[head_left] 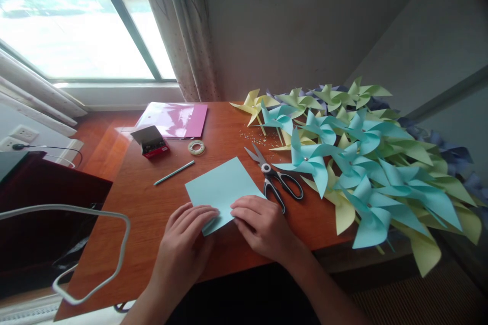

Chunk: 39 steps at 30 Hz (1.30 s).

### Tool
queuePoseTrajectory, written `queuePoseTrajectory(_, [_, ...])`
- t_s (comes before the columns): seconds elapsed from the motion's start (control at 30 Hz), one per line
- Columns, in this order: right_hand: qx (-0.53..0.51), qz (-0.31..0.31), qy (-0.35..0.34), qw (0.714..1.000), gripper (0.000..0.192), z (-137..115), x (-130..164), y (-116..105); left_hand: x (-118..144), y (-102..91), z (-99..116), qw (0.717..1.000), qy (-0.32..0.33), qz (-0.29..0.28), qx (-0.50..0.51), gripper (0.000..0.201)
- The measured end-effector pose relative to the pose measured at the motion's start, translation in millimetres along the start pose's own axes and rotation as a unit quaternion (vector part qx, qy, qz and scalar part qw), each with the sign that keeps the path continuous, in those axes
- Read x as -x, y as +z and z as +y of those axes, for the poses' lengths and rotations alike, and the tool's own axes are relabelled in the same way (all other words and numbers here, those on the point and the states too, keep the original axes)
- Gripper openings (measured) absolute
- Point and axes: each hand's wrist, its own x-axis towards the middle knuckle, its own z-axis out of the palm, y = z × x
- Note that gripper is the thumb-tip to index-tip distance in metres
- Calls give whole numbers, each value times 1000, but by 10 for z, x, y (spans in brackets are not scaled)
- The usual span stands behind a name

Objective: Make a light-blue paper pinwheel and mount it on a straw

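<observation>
Big heap of light-blue and yellow-green paper pinwheels (362,162) runs off the wooden table (152,203) edge at right, far side hidden, and the near corner of the light-blue square paper sheet (219,185) is covered by fingers. Left hand (186,244) and right hand (261,223) both lie flat, fingers extended and pressing on the sheet's near edge, nothing clenched or pinched; sheet lies flat mid-table directly under and just beyond the fingertips. Black-handled scissors (276,177) sit just beside the right hand, thin light-blue stick (174,172), small tape roll (196,148), open dark box with red sides (150,141) and pink folder (173,119) farther back, box contents too small to tell.
</observation>
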Motion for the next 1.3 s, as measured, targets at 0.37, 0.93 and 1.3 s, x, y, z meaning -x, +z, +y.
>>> queuePoseTrajectory(0.37, [61, -12, 9, 998, 10, -28, 35, 35, -25, -30, 62, 998, -41, 34, 21, 9])
queuePoseTrajectory(0.93, [20, 59, 89, 994, 14, -41, 64, 5, 18, 3, 103, 993, -102, 51, -17, 28])
queuePoseTrajectory(1.3, [9, 72, 163, 984, 16, -87, -71, -5, -77, -88, 226, 994, -59, 84, -43, 43])
